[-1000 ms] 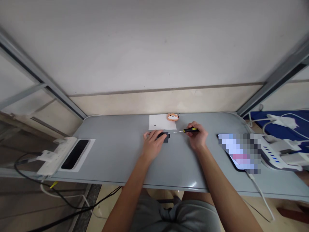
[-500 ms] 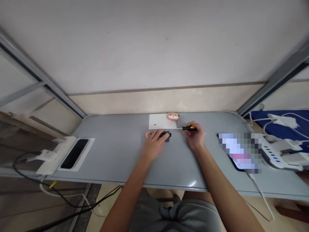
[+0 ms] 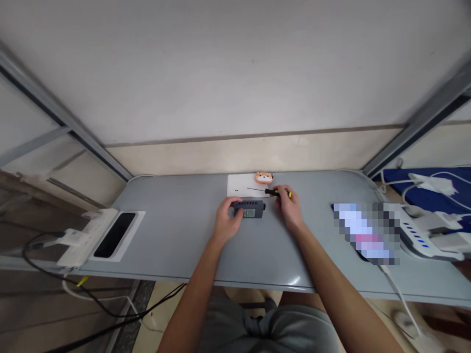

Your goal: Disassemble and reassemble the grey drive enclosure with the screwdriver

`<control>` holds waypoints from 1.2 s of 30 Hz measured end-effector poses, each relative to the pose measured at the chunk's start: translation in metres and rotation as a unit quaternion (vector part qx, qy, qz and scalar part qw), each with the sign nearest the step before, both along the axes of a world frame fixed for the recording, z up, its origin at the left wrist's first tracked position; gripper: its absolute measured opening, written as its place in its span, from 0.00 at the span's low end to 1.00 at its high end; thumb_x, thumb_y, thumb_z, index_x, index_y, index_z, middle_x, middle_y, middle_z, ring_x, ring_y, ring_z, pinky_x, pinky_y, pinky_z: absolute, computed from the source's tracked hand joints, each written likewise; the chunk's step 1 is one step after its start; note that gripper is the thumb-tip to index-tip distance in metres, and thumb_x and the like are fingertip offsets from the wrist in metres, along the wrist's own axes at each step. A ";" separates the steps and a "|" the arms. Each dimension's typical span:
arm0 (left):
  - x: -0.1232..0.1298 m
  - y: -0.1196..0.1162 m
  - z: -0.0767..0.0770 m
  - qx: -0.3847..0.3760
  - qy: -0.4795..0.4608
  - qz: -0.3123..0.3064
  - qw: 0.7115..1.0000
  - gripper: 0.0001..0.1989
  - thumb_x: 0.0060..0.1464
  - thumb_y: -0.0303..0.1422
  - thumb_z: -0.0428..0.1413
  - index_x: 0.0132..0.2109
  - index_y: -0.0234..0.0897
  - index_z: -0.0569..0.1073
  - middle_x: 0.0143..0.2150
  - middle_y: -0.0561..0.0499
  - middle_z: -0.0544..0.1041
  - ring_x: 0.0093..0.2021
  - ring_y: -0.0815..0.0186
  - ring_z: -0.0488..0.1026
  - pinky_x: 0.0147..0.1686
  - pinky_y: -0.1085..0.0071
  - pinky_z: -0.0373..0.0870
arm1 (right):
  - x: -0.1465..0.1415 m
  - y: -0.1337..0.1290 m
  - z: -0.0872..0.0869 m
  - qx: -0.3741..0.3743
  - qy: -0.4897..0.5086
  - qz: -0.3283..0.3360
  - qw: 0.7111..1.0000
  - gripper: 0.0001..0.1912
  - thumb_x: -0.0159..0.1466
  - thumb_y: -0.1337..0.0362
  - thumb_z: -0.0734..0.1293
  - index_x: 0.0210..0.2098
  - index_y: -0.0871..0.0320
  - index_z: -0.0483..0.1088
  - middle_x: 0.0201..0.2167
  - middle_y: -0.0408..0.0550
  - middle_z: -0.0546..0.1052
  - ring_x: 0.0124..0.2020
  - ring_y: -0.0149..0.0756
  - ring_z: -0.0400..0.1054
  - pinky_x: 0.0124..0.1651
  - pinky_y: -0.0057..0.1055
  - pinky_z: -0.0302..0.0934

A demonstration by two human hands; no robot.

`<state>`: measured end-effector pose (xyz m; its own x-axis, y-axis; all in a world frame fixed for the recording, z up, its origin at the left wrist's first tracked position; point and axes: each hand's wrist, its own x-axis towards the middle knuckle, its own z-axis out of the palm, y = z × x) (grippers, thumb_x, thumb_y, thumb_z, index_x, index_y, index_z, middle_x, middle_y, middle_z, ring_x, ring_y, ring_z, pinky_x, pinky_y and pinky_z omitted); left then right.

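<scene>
My left hand (image 3: 228, 219) grips the left end of a dark grey box-shaped device (image 3: 253, 210), which has a row of vent slots and a greenish label. My right hand (image 3: 289, 208) is closed round the black and yellow handle of a screwdriver (image 3: 277, 193). Its thin shaft points left, over a white sheet of paper (image 3: 241, 181) behind the device. Two tiny dark specks, perhaps screws, lie on the paper. An orange and white animal-face case (image 3: 264, 178) sits at the paper's right back corner.
To the left, a black phone (image 3: 115, 235) lies on white paper beside a white power strip (image 3: 88, 233). At the right are a blurred-out lit phone (image 3: 362, 233) with a cable and another power strip (image 3: 423, 235). A wall (image 3: 235, 154) rises behind the grey table (image 3: 176, 230).
My left hand has shifted from over the device to its left end, uncovering the label. My right hand moved slightly left, bringing the screwdriver shaft over the paper.
</scene>
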<state>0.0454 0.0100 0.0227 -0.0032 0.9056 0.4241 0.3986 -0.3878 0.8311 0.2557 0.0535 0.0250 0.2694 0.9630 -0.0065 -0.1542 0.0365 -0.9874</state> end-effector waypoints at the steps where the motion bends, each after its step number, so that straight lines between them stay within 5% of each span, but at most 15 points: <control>1: 0.002 0.000 -0.001 -0.020 -0.013 -0.004 1.000 0.08 0.60 0.30 0.57 0.46 0.40 0.76 0.46 0.47 0.81 0.48 0.60 0.79 0.53 0.62 0.75 | -0.002 -0.001 -0.001 0.008 -0.034 0.014 0.999 0.23 0.60 0.39 0.71 0.35 0.53 0.74 0.27 0.42 0.77 0.21 0.31 0.59 0.24 0.31 0.51; 7: 0.005 0.003 -0.006 -0.087 -0.023 0.012 0.996 0.09 0.66 0.37 0.58 0.47 0.40 0.79 0.44 0.47 0.84 0.45 0.60 0.80 0.50 0.63 0.77 | -0.007 -0.003 -0.006 0.062 -0.142 0.066 0.986 0.27 0.61 0.35 0.69 0.40 0.53 0.79 0.33 0.46 0.81 0.32 0.39 0.70 0.36 0.35 0.63; 14: 0.001 0.007 -0.013 -0.085 0.078 0.033 0.993 0.08 0.68 0.32 0.55 0.43 0.39 0.80 0.43 0.45 0.83 0.48 0.57 0.79 0.54 0.59 0.76 | -0.007 -0.006 -0.008 0.074 -0.176 0.103 0.976 0.26 0.63 0.37 0.68 0.41 0.52 0.81 0.41 0.49 0.85 0.41 0.45 0.74 0.47 0.40 0.67; 20: -0.005 0.003 -0.007 -0.101 0.066 -0.021 0.992 0.10 0.66 0.30 0.56 0.52 0.40 0.79 0.51 0.45 0.82 0.53 0.59 0.79 0.58 0.58 0.74 | -0.008 -0.006 -0.010 0.082 -0.185 0.109 0.973 0.24 0.63 0.39 0.69 0.42 0.51 0.81 0.42 0.50 0.85 0.43 0.46 0.75 0.50 0.42 0.67; 26: -0.024 -0.006 0.007 -0.111 0.121 -0.145 0.976 0.42 0.47 0.29 0.74 0.68 0.49 0.71 0.64 0.44 0.73 0.64 0.50 0.73 0.63 0.55 0.73 | -0.009 -0.006 -0.009 0.081 -0.173 0.104 0.976 0.25 0.63 0.37 0.69 0.40 0.51 0.81 0.44 0.50 0.85 0.47 0.48 0.75 0.54 0.43 0.67; 33: -0.023 -0.006 0.013 -0.095 0.133 -0.165 0.973 0.37 0.47 0.30 0.74 0.64 0.49 0.75 0.60 0.44 0.75 0.61 0.51 0.74 0.63 0.54 0.73 | -0.011 -0.007 -0.007 0.081 -0.171 0.102 0.977 0.26 0.62 0.36 0.69 0.39 0.50 0.81 0.44 0.50 0.85 0.48 0.48 0.76 0.54 0.43 0.67; 36: -0.019 -0.007 0.014 -0.094 0.126 -0.153 0.976 0.35 0.45 0.30 0.75 0.61 0.47 0.76 0.58 0.45 0.76 0.61 0.51 0.74 0.64 0.54 0.72 | -0.009 -0.006 -0.004 0.065 -0.153 0.081 0.983 0.27 0.61 0.35 0.69 0.38 0.52 0.80 0.40 0.49 0.84 0.41 0.45 0.75 0.47 0.40 0.67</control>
